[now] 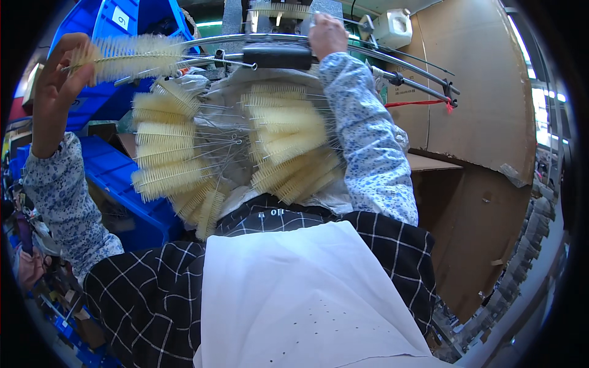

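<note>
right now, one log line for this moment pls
left hand: holds bottle brush raised | right hand: on machine's black handle | lap: two piles of brushes | left: blue bins

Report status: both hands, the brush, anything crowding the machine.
Left hand raised, gripping a cream bottle brush by its bristled end. Right hand on the machine's black handle. Piled brushes fill the space below.

Hemmed in ahead by fanned bottle brushes (pixel 228 161) and curved metal rails (pixel 392 64) — blue bins (pixel 116 184) crowding left, cardboard wall (pixel 485 92) right — open air only above lap.
</note>
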`<move>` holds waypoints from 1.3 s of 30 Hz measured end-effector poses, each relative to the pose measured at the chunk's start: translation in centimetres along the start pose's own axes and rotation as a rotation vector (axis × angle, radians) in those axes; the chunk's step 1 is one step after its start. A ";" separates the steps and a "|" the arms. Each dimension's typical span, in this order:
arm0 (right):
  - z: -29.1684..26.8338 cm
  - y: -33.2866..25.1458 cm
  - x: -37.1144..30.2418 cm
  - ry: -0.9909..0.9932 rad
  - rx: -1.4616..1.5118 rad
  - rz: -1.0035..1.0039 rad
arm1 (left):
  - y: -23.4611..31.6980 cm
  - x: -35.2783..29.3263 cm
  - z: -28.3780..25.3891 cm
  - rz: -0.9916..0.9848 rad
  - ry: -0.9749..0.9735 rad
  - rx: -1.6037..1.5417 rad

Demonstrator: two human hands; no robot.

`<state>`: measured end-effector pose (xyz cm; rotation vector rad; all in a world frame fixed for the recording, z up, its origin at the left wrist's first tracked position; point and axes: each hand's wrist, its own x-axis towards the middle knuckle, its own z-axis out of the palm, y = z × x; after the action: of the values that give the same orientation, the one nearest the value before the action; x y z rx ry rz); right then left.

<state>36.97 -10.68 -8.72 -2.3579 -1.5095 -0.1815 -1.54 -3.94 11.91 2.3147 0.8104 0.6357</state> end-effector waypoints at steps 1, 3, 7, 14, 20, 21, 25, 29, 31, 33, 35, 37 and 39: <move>0.0 1.0 0.0 0.007 0.009 -0.009 | -0.4 -0.7 -0.2 -0.024 0.034 0.005; -0.3 3.3 -0.2 0.039 -0.050 -0.034 | -1.5 -1.9 -0.6 -0.063 0.095 0.006; -1.0 8.6 0.7 -0.023 0.005 -0.068 | -2.5 -2.5 -0.4 -0.066 0.101 -0.058; -3.6 10.7 3.0 -0.225 -0.189 0.008 | -2.4 0.3 3.5 -0.045 -0.017 -0.264; -9.0 11.2 0.3 -0.403 0.208 -0.131 | -2.2 0.6 7.3 0.008 -0.127 -0.397; -9.2 11.2 0.1 -0.387 0.220 -0.161 | -1.8 0.8 8.2 0.009 -0.145 -0.400; -8.2 11.5 0.6 -0.293 0.108 -0.074 | 2.0 2.1 10.0 -0.038 -0.243 -0.536; -6.3 15.9 2.1 -0.160 0.209 0.051 | 0.7 2.2 9.5 0.053 -0.307 -0.493; -7.9 17.4 2.4 -0.376 0.350 0.037 | -0.1 1.5 9.1 0.015 -0.259 -0.542; -10.3 17.3 0.7 -0.654 0.652 0.001 | 0.1 1.6 9.5 -0.013 -0.264 -0.635; -14.1 12.0 -2.0 -0.776 0.733 -0.021 | 1.0 1.9 11.0 -0.023 -0.262 -0.662; -14.7 10.0 -2.9 -0.800 0.609 -0.270 | 1.7 2.7 12.7 -0.001 -0.269 -0.626; -14.7 5.7 -4.2 -0.869 0.785 -0.374 | 2.1 3.4 15.4 0.026 -0.272 -0.600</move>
<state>41.36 -21.48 2.65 -1.5204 -1.8597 1.2533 10.90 -8.75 3.18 1.8079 0.3910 0.4770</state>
